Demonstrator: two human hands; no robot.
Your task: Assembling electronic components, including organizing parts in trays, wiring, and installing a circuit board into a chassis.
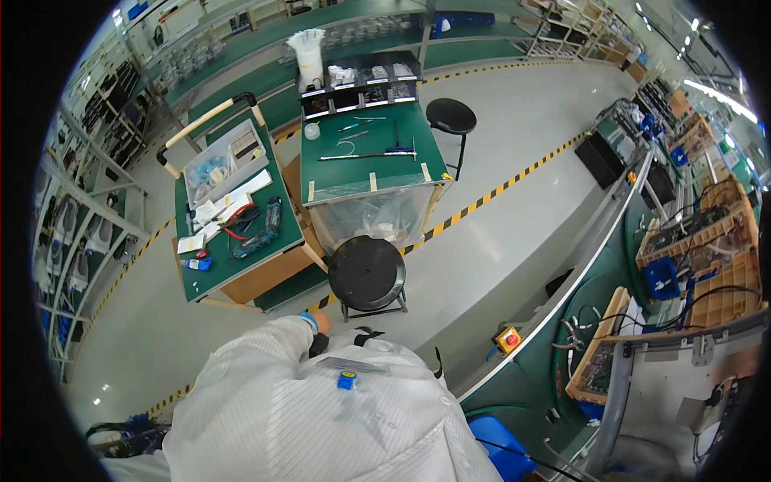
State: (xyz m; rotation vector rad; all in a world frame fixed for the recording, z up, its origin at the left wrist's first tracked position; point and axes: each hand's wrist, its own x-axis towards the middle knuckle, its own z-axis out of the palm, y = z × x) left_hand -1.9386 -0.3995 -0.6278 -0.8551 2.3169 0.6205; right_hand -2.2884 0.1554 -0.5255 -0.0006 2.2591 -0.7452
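My left hand (323,322) shows only in part, past the white striped sleeve (269,345) with a blue band at the wrist. It is in front of my body, close to a black round stool (367,273). Something black (319,345) lies right against the hand; I cannot make out what it is or whether I hold it. The fingers are mostly hidden. My right hand does not show. A small blue and yellow tag (346,380) sits on the front of my white coat.
Ahead stands a green workbench (377,173) with hand tools and parts bins (373,74). Left of it, a green cart (207,281) carries a grey tray (210,195) and a power drill (273,217). To the right runs a bench (526,402) with a red stop button (508,340) and orange crates (715,217).
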